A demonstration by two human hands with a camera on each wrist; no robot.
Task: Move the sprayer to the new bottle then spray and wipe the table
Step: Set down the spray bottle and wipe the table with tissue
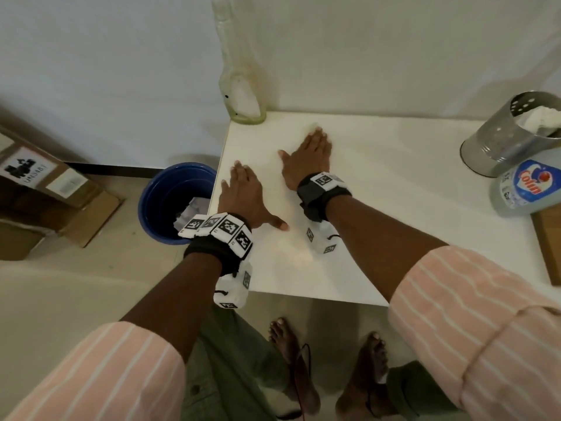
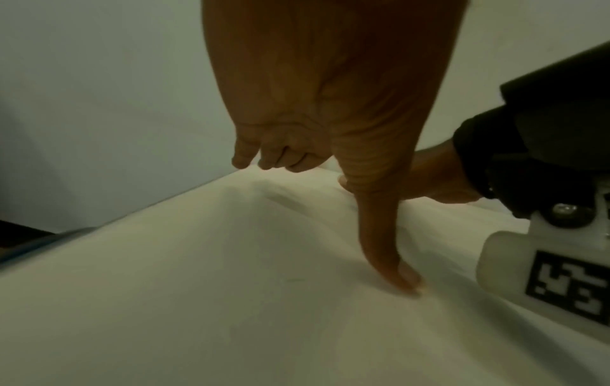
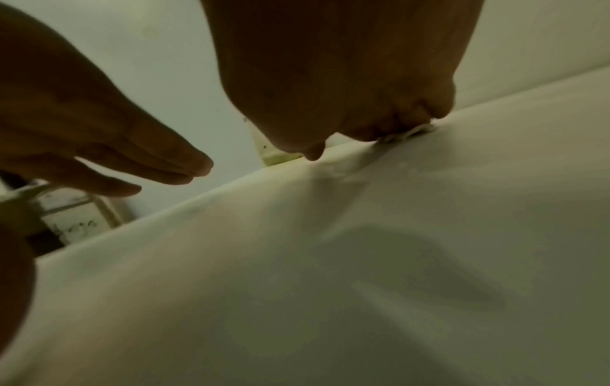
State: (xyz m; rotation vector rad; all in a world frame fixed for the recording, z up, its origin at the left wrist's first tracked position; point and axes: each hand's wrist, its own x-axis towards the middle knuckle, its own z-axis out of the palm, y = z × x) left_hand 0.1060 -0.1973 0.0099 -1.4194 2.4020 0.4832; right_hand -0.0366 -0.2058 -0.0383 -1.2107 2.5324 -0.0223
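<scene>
pink white-striped sleeves, black wristbands with checkered marker tags

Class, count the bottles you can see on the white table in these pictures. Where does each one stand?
2. A clear empty bottle at the table's far left corner; a Colin bottle at the right edge, partly cut off. Others may lie outside the frame.

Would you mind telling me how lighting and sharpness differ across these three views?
Head view: bright, fairly sharp, edges bowed by the wide lens. Left wrist view: dim, greenish, left hand reasonably clear. Right wrist view: darkest and blurred, right hand in silhouette, soft shadows on the table.
</scene>
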